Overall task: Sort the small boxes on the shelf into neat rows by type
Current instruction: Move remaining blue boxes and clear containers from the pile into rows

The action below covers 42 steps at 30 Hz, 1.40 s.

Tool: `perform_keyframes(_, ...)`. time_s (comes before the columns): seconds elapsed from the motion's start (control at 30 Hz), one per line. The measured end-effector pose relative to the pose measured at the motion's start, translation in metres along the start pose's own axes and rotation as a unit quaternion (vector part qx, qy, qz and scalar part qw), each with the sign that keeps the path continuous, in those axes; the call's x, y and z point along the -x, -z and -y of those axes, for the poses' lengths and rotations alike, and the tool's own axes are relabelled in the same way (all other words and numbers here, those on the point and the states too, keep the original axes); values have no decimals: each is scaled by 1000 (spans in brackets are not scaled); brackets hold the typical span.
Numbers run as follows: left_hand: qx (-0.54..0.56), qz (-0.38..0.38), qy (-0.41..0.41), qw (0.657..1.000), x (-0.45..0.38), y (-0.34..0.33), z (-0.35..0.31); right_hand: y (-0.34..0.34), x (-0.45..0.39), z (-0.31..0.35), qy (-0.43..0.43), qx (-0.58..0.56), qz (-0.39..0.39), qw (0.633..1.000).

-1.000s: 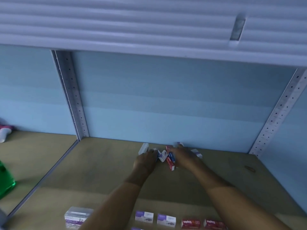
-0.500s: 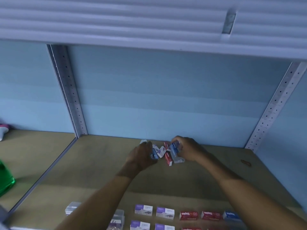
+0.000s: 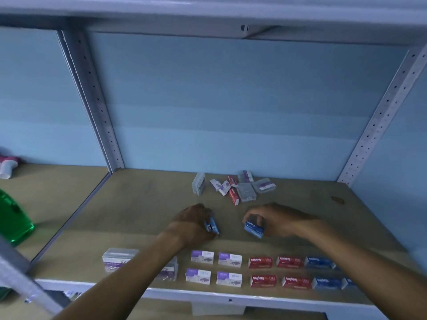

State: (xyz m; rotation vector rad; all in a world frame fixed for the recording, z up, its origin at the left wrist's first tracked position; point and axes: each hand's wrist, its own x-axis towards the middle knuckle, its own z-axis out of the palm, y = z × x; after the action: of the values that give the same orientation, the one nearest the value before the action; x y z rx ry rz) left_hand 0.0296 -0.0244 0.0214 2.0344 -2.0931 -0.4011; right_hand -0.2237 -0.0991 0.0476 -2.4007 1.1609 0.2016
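Observation:
My left hand (image 3: 193, 221) grips a small blue box (image 3: 211, 225) above the middle of the wooden shelf (image 3: 143, 211). My right hand (image 3: 275, 219) holds another blue staples box (image 3: 253, 229) a little to the right. Behind them, a loose pile (image 3: 235, 187) of purple, red and clear boxes lies near the back wall. Along the front edge stand two rows: purple-and-white boxes (image 3: 216, 266), red staples boxes (image 3: 276, 271), then blue boxes (image 3: 323, 272). Clear plastic boxes (image 3: 117, 258) sit at the front left, partly hidden by my left forearm.
A green bottle (image 3: 13, 221) and a white-and-pink object (image 3: 8, 166) stand in the neighbouring bay on the left, past a perforated metal upright (image 3: 92, 105). Another upright (image 3: 381, 114) bounds the right. A small brown mark (image 3: 337, 199) lies at the back right of the shelf.
Both hands have drawn back from the pile toward the front of the shelf, each carrying a blue box. The view has tilted down, showing more of the front rows.

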Motion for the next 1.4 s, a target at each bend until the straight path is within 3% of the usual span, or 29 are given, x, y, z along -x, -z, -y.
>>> perform_keyframes(0.13,-4,6,7,1000,4,-2,-5,-7,4,-1,-28,-27,-4,999)
perform_keyframes(0.27,-22,24,5,999,6,-4,-4,-1,14,5,32,37,-40,998)
perform_keyframes(0.4,-7,26,-8,1000,5,3,-7,3,20,3,-63,-20,-38,997)
perform_keyframes(0.6,-31,35,-28,999,-2,0,-11,-7,19,12,-102,-50,-63,991)
perform_keyframes(1.0,89,19,-5,996,-26,15,10,-14,21,11,-112,-59,-70,989)
perform_keyframes(1.4,60,41,-19,997,-20,17,43,-16,18,10,-112,-59,-65,990)
